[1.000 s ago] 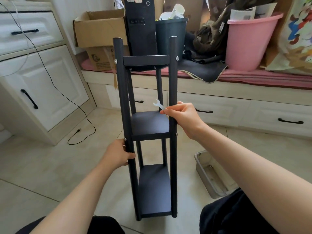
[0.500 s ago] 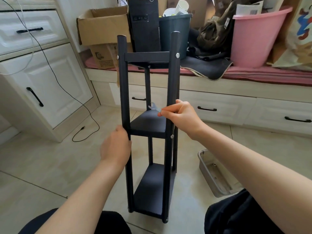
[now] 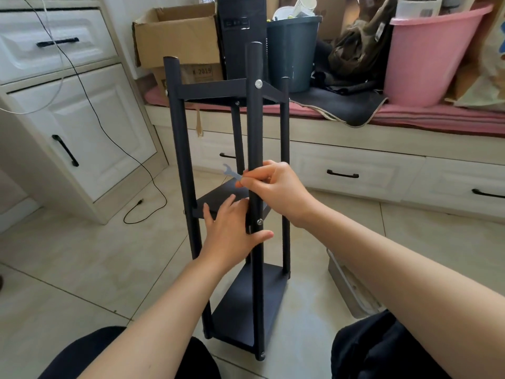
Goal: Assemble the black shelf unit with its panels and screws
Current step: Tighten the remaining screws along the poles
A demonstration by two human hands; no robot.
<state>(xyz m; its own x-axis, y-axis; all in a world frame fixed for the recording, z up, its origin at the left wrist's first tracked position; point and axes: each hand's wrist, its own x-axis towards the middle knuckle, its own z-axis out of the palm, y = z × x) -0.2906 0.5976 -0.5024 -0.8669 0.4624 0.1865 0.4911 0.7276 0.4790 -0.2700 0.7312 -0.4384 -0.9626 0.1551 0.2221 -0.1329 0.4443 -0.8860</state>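
Black cloth covers both knees at the lower edge, one on each side of the shelf unit [image 3: 247,305], which stands upright on the pale floor tiles [image 3: 68,269] between them. The unit has four round posts and three dark panels: bottom, middle and top. A screw head [image 3: 260,221] shows on the nearest post at the level of the middle panel, and a second screw [image 3: 258,83] shows on the same post at the top panel.

Left hand [image 3: 232,233]: fingers lie straight against the front edge of the middle panel, thumb reaching across the nearest post just below the lower screw. It presses and steadies; it does not curl round anything.

Right hand [image 3: 273,187]: closed round the nearest post just above the middle panel, with a small flat wrench [image 3: 231,173] pinched between thumb and fingertips. The wrench's open end points up and to the left, clear of any screw.

A grey tray [image 3: 352,291] lies on the floor to the right of the unit, partly hidden by the right forearm. A black cable [image 3: 142,203] trails over the tiles to the left, beside a white cabinet [image 3: 90,127].

Behind the unit runs a low bench with drawers [image 3: 355,170] and a pink cushion top. On it stand a cardboard box [image 3: 177,36], a dark bin [image 3: 293,50] and a pink bucket [image 3: 426,50].
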